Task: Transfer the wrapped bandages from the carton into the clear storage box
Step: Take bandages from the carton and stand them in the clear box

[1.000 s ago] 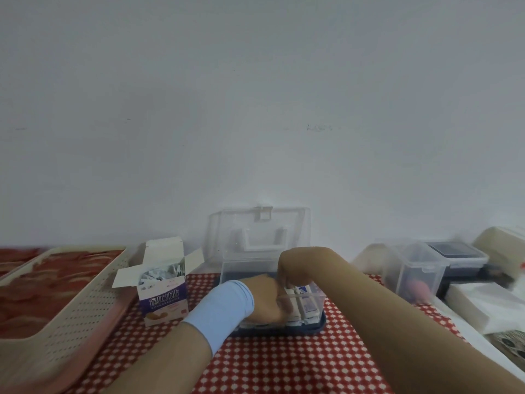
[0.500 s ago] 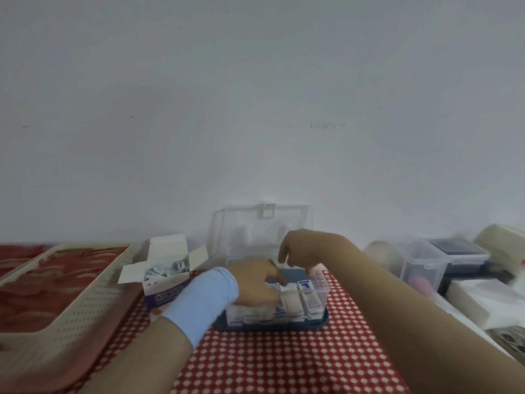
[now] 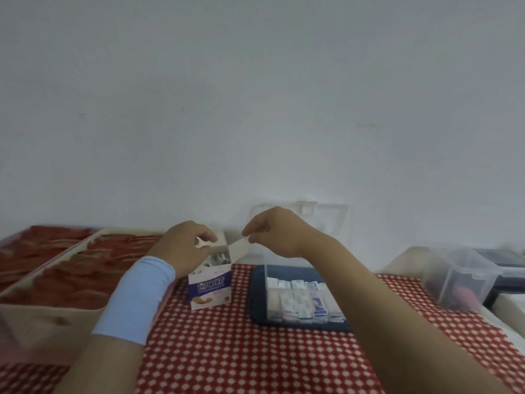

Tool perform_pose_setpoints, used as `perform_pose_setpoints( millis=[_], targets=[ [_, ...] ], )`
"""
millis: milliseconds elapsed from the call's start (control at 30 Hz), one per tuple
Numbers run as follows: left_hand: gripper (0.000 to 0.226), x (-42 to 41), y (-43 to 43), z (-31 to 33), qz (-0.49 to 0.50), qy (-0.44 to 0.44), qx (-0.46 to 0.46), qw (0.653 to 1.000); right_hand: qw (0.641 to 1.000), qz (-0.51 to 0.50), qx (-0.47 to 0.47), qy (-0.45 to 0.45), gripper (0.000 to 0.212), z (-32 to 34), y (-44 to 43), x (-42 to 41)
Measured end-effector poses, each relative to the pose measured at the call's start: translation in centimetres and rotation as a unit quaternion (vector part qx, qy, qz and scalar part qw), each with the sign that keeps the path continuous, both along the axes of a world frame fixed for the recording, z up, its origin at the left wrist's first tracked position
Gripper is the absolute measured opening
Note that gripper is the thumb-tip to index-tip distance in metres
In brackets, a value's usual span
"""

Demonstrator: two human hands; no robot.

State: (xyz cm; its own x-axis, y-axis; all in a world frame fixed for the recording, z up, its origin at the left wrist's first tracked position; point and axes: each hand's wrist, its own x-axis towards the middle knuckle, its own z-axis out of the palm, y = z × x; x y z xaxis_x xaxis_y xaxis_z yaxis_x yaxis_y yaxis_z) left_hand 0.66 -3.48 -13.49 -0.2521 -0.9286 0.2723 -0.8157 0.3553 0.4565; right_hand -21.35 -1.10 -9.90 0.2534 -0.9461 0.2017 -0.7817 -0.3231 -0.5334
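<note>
A small white and purple carton [image 3: 210, 288] stands open on the checked cloth, with wrapped bandages [image 3: 218, 258] showing inside. My left hand [image 3: 186, 251], above a light blue wrist sleeve, pinches the carton's left top flap. My right hand [image 3: 274, 233] pinches the carton's right flap at its tip. To the right sits the clear storage box [image 3: 305, 302] on a dark blue base, its lid standing up behind. Several wrapped bandages [image 3: 301, 304] stand in rows inside it.
A cream perforated basket [image 3: 56, 311] on a pink tray fills the left side. At the right stand a clear lidded container [image 3: 457, 282] and a dark box [image 3: 508, 265] beside white items. A white wall runs close behind the table.
Both hands have left the storage box and moved left to the carton's flaps. The view has swung left, so the carton now sits nearer the middle.
</note>
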Motion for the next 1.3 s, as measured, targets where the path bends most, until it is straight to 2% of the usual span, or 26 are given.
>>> perform_pose_setpoints(
  millis=[100, 267, 467, 600, 733, 900, 1067, 1167, 1233, 1300],
  targets=[
    [0.012, 1.3, -0.2, -1.3, 0.0, -0.001, 0.005, 1.0, 1.0, 0.007, -0.009, 0.004, 0.019, -0.9, -1.1, 2.7],
    [0.022, 2.4, -1.1, -2.2, -0.026, 0.015, 0.013, 0.999, 0.998, -0.01, -0.021, 0.059, 0.021, -2.5, -2.6, 5.6],
    [0.027, 3.0, -2.3, -2.5, -0.031, 0.03, 0.013, 0.999, 0.972, -0.076, -0.048, 0.217, 0.017, -4.1, -4.2, 8.2],
    [0.032, 2.8, -3.0, -2.9, -0.031, 0.033, 0.009, 0.999, 0.957, -0.102, -0.059, 0.264, 0.014, -5.4, -5.1, 9.3],
    [0.034, 2.6, -3.5, -3.1, -0.041, 0.033, 0.004, 0.999, 0.966, -0.098, -0.043, 0.235, 0.022, -5.3, -5.4, 9.4],
    [0.033, 2.5, -3.3, -2.9, -0.035, 0.045, 0.006, 0.998, 0.992, -0.089, -0.057, 0.074, 0.028, -4.1, -4.6, 7.9],
    [0.013, 1.9, -3.1, -3.4, -0.029, 0.108, -0.009, 0.994, 0.994, -0.044, -0.074, -0.068, 0.022, -4.1, -4.2, 7.3],
    [0.011, 1.6, -3.0, -3.4, -0.007, 0.154, -0.026, 0.988, 0.985, -0.037, -0.087, -0.141, 0.019, -4.2, -4.1, 7.4],
    [0.012, 1.6, -2.9, -3.1, 0.008, 0.185, -0.056, 0.981, 0.986, -0.054, -0.098, -0.124, 0.017, -4.0, -3.9, 7.2],
    [0.015, 1.8, -2.8, -2.8, 0.027, 0.211, -0.088, 0.973, 0.991, -0.087, -0.094, -0.028, 0.016, -3.8, -3.8, 7.0]
  ],
)
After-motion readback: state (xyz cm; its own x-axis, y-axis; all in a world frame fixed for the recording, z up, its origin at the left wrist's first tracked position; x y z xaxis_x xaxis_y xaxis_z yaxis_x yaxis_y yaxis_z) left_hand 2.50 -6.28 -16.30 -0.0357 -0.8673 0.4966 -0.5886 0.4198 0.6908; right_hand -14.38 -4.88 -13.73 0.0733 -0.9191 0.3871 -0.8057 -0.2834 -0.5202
